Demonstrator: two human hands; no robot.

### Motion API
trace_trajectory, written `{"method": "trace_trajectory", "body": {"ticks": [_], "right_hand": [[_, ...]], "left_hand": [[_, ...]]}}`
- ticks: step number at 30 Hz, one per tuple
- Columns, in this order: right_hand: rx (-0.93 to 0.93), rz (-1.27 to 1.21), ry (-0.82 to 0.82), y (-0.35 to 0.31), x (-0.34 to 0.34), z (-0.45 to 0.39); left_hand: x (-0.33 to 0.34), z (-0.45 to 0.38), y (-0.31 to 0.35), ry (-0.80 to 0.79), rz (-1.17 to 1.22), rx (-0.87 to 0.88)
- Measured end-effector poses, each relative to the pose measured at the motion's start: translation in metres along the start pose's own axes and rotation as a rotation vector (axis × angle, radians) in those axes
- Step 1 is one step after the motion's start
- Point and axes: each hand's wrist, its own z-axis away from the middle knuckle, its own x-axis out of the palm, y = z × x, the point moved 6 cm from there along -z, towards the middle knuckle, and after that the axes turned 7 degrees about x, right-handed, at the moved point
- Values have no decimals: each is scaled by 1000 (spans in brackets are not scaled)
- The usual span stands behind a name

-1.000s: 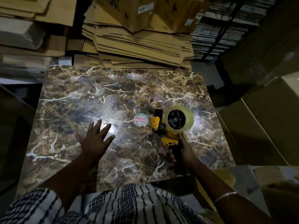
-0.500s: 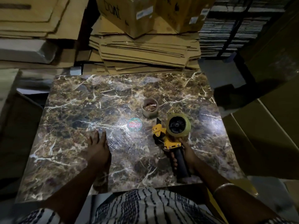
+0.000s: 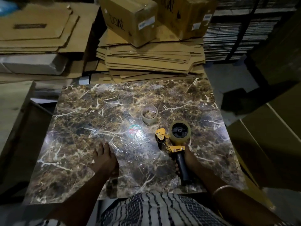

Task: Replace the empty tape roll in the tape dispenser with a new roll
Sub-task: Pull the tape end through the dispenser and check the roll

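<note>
Gripping tape dispenser handle: right hand | left hand fingers together, flat on marble table | cardboard stacks behind

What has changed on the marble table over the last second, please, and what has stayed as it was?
The left hand, which lay flat with fingers spread a second ago, has drawn its fingers together and slid back toward the person. Nothing was picked up or released. The right hand keeps its grip on the handle of the tape dispenser, new roll mounted. The empty roll and round sticker lie where they were.
</note>
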Motion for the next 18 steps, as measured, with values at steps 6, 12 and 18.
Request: {"method": "trace_trajectory", "body": {"ticks": [6,12,18], "right_hand": [[-182,606,419,-8,-16,11],[-277,544,528,-13,-9,28],[-597,665,643,-28,11,47]], "left_hand": [[-7,29,68,147,-81,266],[16,44,165,-6,525,210],[36,37,190,-168,753,-73]]}}
